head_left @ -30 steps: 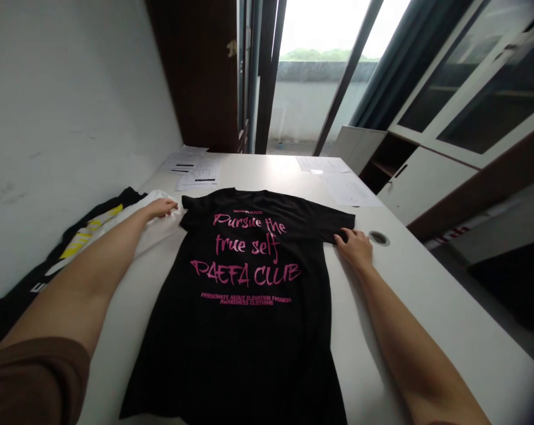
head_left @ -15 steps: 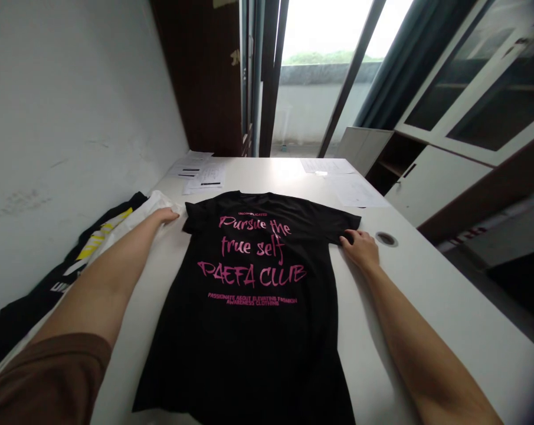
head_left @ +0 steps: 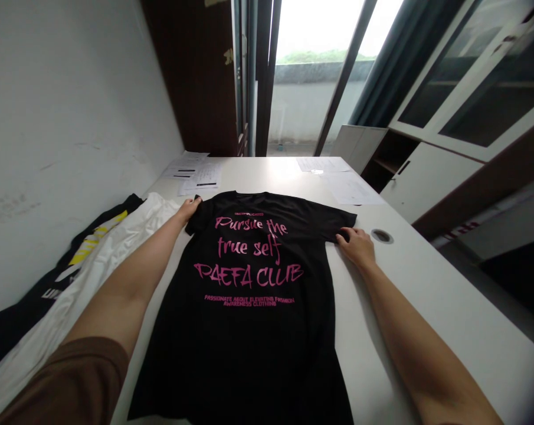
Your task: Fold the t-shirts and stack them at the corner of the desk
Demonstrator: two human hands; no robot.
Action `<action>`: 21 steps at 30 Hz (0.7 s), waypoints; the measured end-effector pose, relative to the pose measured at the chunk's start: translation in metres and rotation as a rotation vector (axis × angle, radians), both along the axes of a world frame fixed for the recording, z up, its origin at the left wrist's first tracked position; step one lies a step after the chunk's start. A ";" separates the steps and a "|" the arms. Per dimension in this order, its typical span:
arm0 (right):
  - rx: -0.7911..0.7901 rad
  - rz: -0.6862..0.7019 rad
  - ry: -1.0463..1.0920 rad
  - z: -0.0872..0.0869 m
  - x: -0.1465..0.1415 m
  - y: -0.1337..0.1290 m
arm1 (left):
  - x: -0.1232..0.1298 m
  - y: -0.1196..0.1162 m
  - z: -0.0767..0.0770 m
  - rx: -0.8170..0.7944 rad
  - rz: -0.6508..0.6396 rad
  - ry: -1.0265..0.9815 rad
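Observation:
A black T-shirt (head_left: 253, 336) with pink lettering lies spread on the white table (head_left: 403, 313), its collar toward the far end. At its left sleeve edge, my left hand (head_left: 190, 209) pinches the dark fabric, which bunches slightly at the fingertips. My right hand (head_left: 356, 245) is at the lower edge of the right sleeve, thumb and fingers closed on the hem. The shirt's bottom hem runs near the lower edge of the view.
Along the wall on the left lie a white garment (head_left: 154, 215) and a black garment with yellow print (head_left: 72, 248). Paper sheets (head_left: 205, 177) rest at the far left, more papers (head_left: 341, 186) at the far right. A round cable hole (head_left: 382, 236) sits right of my right hand.
My left hand has moved right, from beside the white garment onto the T-shirt's left sleeve, and now grips it. My right hand stays at the right sleeve. The view has shifted slightly.

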State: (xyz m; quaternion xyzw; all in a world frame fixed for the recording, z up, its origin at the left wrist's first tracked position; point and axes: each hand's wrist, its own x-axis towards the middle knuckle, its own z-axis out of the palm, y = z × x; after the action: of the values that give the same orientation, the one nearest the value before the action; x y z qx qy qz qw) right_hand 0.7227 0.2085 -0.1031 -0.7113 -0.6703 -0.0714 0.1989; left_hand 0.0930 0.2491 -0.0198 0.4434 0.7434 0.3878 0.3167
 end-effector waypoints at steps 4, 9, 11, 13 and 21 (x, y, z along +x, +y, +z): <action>-0.002 0.007 0.007 0.002 -0.001 -0.001 | 0.018 -0.005 0.000 -0.097 -0.064 -0.237; -0.003 0.001 0.009 0.003 -0.002 -0.002 | 0.013 -0.016 0.008 -0.200 -0.127 -0.496; -0.009 -0.005 0.012 0.003 -0.002 -0.001 | 0.005 -0.021 0.010 -0.186 -0.137 -0.570; -0.013 -0.006 0.013 0.003 -0.002 -0.001 | -0.004 -0.027 0.011 -0.144 -0.139 -0.621; -0.012 0.004 0.024 0.005 -0.004 -0.003 | -0.038 -0.032 0.007 0.102 -0.055 -0.537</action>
State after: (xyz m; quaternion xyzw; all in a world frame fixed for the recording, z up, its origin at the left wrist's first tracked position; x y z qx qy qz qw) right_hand 0.7182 0.2056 -0.0977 -0.7119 -0.6698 -0.0582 0.2028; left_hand 0.0548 0.2172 -0.0127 0.3602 0.6000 0.5196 0.4903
